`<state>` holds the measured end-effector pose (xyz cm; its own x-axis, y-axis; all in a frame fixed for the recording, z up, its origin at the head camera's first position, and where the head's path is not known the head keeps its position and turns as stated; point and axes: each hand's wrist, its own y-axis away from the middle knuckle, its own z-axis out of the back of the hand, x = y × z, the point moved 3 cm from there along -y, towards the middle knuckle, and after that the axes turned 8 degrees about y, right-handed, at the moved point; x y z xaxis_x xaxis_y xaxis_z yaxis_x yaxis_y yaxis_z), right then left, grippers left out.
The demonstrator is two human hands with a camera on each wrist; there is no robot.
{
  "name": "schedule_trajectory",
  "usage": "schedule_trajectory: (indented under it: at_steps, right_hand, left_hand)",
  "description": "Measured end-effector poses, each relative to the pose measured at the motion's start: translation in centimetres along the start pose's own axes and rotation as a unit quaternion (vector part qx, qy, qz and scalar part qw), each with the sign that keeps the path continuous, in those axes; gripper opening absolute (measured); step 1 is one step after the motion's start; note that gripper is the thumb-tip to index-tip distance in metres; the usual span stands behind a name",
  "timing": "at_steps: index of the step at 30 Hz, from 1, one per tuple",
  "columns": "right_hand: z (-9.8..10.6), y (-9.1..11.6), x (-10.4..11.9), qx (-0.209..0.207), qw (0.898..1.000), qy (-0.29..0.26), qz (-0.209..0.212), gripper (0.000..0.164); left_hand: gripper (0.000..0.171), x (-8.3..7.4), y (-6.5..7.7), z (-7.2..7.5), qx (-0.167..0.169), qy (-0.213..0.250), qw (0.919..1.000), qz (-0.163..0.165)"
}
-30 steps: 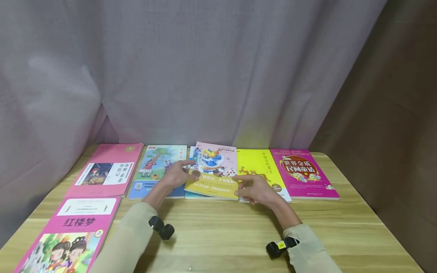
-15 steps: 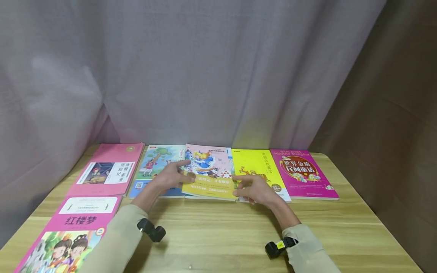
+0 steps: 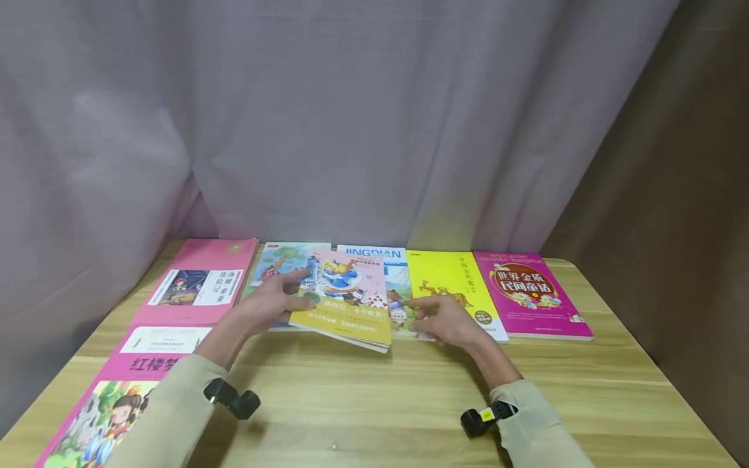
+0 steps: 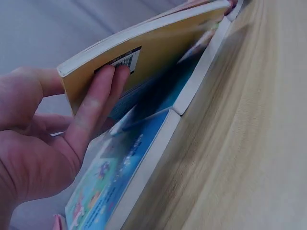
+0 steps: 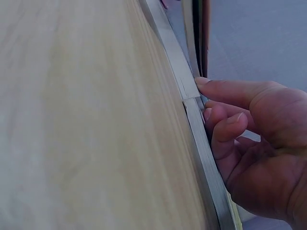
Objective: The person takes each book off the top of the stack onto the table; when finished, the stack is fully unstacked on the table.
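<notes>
My left hand (image 3: 266, 305) pinches the left side of a thin pink storybook (image 3: 371, 283) with a yellow band. In the left wrist view, two fingers (image 4: 88, 103) lie under its back cover, by a barcode (image 4: 125, 61). The storybook is raised and tilted over two other books, a tree-covered one (image 3: 288, 253) and a light blue "JINGDIAN" book (image 3: 393, 274). My right hand (image 3: 447, 322) is at the near edge where the "JINGDIAN" book meets a yellow book (image 3: 435, 270). Its fingers are loosely bent, with one fingertip at the books' edge in the right wrist view.
A magenta book (image 3: 544, 318) lies at the right end of the row. On the left are a pink book (image 3: 199, 257) and, nearer, another pink book (image 3: 117, 367) partly behind my left sleeve. A grey curtain (image 3: 304, 117) hangs behind the wooden table (image 3: 363, 403).
My left hand has drawn the pink storybook left and toward me, uncovering the "JINGDIAN" book. My right hand no longer holds the storybook's right side and stays near the same place.
</notes>
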<state>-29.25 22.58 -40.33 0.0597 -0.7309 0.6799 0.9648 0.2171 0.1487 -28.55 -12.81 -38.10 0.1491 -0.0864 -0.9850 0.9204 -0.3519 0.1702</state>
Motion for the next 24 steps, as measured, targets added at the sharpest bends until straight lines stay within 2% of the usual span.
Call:
schedule_trajectory:
  at_steps: [7, 16, 21, 24]
  right_hand:
    - [0.1, -0.1, 0.0, -0.001, 1.0, 0.006, 0.017, 0.054]
    - [0.1, -0.2, -0.2, 0.004, 1.0, -0.003, 0.011, 0.053]
    - [0.2, -0.2, -0.2, 0.005, 1.0, 0.008, 0.012, 0.054]
    - [0.3, -0.2, -0.1, 0.005, 1.0, 0.012, 0.016, 0.055]
  left_hand:
    - [0.089, -1.9, 2.8, 0.5, -0.003, -0.02, 0.9981, -0.058]
    - [0.09, -5.1, 7.7, 1.3, -0.044, -0.075, 0.992, -0.092]
    - [0.088, -5.6, 11.2, 1.7, -0.059, -0.095, 0.9875, -0.111]
    - [0.087, -5.4, 13.3, 1.4, -0.06, -0.084, 0.9883, -0.113]
